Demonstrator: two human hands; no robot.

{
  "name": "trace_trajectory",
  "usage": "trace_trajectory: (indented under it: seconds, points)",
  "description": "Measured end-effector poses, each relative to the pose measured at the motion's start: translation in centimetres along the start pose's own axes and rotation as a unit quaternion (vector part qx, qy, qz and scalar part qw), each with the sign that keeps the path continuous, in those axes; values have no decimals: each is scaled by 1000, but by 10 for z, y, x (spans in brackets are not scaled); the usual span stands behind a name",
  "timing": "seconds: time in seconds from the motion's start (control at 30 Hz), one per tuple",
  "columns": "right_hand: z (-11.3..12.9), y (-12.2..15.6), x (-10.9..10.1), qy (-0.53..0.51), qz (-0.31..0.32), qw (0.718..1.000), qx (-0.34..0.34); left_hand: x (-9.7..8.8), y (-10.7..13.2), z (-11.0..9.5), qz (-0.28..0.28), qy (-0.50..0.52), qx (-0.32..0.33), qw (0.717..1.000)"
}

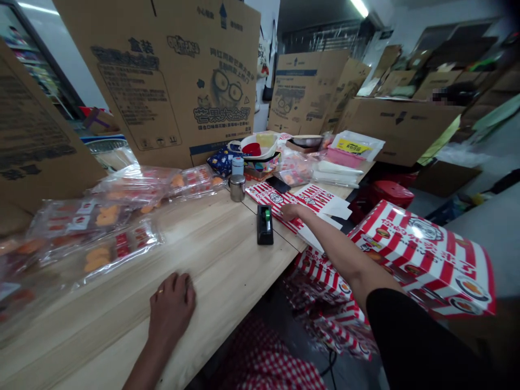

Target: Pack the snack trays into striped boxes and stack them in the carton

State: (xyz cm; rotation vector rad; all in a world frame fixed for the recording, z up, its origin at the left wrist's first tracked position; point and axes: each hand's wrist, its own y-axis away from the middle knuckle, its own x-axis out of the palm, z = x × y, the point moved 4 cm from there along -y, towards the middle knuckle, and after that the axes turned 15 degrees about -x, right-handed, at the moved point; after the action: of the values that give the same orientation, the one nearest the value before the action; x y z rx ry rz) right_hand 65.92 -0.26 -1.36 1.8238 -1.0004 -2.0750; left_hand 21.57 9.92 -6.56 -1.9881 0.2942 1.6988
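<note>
My left hand (171, 306) rests palm down on the wooden table (211, 254) near its front edge, fingers loosely curled and holding nothing. My right hand (290, 211) reaches forward onto a stack of flat red-and-white striped cartons (284, 201); its fingers lie on the top carton and are partly hidden. A black tape dispenser (265, 223) with a green tab stands just left of that hand. An assembled striped box (422, 254) sits to the right, beside my right forearm.
Clear packets of orange snacks (101, 238) cover the table's left side. A small metal cup (237, 187) and a white bottle (238, 165) stand mid-table, bowls (260, 145) behind. Big brown cardboard boxes (174, 76) wall the back. More striped cartons (325, 303) lie below the table edge.
</note>
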Motion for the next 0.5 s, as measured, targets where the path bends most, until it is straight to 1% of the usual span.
trace_trajectory:
  seconds: [0.13, 0.23, 0.3, 0.37, 0.4, 0.5]
  points:
    - [11, 5, 0, 21, -47, 999, -4, -1, 0, 0, 4, 3, 2, 1000]
    - [24, 9, 3, 56, -121, 991, 2, -1, 0, 0, 9, 5, 1, 1000]
    - [27, 15, -1, 85, -178, 980, 25, 0, 0, 1, 13, 7, -1, 1000]
    - [22, 21, -13, 112, -225, 966, 56, 1, 0, 2, 13, 9, -2, 1000]
    - [16, 24, -23, 122, -243, 960, 69, 2, 0, 3, 13, 9, -2, 1000]
    - [-9, 35, -66, 137, -274, 947, 95, 5, -1, 5, 10, 13, -7, 1000]
